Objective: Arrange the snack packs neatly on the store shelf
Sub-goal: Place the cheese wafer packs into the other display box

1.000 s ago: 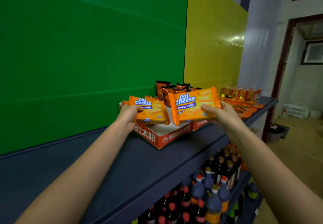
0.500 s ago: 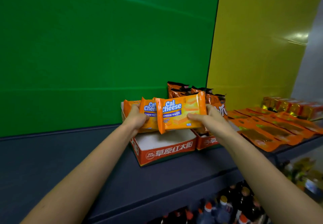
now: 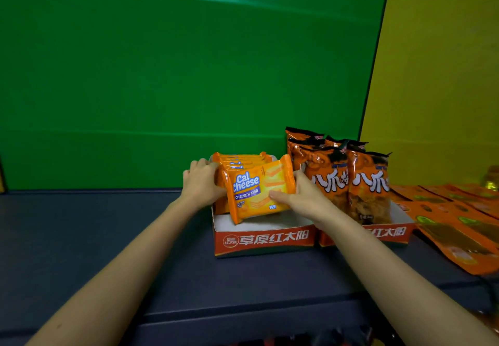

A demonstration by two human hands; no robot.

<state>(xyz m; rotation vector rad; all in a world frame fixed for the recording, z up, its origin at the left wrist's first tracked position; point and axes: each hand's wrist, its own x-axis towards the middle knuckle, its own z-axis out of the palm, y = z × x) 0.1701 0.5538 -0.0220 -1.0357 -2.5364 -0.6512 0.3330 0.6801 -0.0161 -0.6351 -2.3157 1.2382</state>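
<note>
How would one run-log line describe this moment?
left hand: grips wafer pack row | right hand: holds front wafer pack | tray: front bare

The front pack (image 3: 258, 190) reads "Cal Cheese CHEESE WAFER"; carton (image 3: 270, 241), "草原红太阳".

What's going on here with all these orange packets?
A person is stocking a store shelf. Their right hand grips the front Cal Cheese wafer pack, which is tilted against a row of matching packs standing in a red cardboard tray. Their left hand holds the row's left end. The front pack is not yet lined up with the rest. Orange snack bags stand in the next tray to the right.
</note>
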